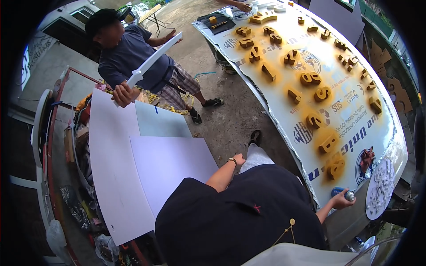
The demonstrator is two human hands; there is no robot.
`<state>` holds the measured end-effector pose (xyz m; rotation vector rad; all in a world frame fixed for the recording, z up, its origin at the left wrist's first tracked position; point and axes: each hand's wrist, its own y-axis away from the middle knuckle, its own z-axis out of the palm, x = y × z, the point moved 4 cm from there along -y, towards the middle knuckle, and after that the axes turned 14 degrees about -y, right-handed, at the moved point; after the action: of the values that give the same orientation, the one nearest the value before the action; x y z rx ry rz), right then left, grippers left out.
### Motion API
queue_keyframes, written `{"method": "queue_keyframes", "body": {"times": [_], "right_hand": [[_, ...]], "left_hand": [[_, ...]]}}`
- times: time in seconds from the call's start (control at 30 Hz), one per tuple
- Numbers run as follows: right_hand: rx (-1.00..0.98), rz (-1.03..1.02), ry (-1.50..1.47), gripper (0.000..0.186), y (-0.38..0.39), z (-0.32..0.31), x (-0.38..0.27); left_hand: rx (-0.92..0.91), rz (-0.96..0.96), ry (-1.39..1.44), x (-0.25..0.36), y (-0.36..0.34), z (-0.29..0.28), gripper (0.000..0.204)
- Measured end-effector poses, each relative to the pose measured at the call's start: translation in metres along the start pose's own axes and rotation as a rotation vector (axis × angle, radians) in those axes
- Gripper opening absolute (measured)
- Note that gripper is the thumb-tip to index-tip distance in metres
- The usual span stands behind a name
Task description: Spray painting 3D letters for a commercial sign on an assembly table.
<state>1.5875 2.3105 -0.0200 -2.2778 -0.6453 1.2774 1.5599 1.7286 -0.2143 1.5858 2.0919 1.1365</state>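
Note:
My right hand [341, 201] grips a blue spray can [339, 192] beside the near edge of a long panel-covered table. The can lies tilted, its pale end pointing right. My left hand [239, 159], with a bracelet at the wrist, hangs near my left leg; its fingers look curled, and nothing shows in them. Rows of gold-painted cut-out letters and numerals [322, 93] stand on the silvery printed panel [346, 99], with orange-gold overspray around many of them. Closest to the can is a gold ampersand-like piece [336, 169]. A crumpled reddish-brown rag [366, 158] lies right of it.
A round white board [380, 189] bears several small white pieces. At left, a person [133, 53] holds a long white strip [155, 55] over large white sheets [115, 164]. Another person's hand [243, 7] is at the table's far end, near a black cloth [216, 22].

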Motion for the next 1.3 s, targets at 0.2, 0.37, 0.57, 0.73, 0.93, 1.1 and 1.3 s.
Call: {"method": "queue_keyframes", "body": {"times": [0.2,0.37,0.57,0.73,0.93,1.1,1.3], "right_hand": [[0.004,0.020,0.006,0.060,0.000,-0.003,-0.012],[0.002,0.030,0.017,0.059,0.000,-0.003,-0.009],[0.022,0.020,-0.002,0.058,0.000,-0.006,-0.011],[0.021,-0.002,-0.040,0.059,0.001,-0.009,-0.021],[0.037,0.008,-0.051,0.058,-0.002,-0.011,-0.023],[0.015,0.049,-0.052,0.057,-0.003,-0.013,-0.029],[0.013,0.059,-0.056,0.057,-0.003,-0.014,-0.029]], "left_hand": [[0.000,-0.017,-0.021,-0.023,-0.001,0.011,0.047],[-0.001,-0.031,-0.012,-0.018,0.003,0.005,0.046],[0.022,0.005,-0.018,-0.011,0.005,-0.011,0.046],[0.014,0.034,-0.038,-0.010,0.002,-0.013,0.046],[0.000,0.064,-0.054,-0.009,0.000,-0.012,0.047],[-0.006,0.067,-0.091,-0.010,-0.001,-0.012,0.048],[-0.004,0.095,-0.085,-0.016,-0.005,-0.008,0.047]]}}
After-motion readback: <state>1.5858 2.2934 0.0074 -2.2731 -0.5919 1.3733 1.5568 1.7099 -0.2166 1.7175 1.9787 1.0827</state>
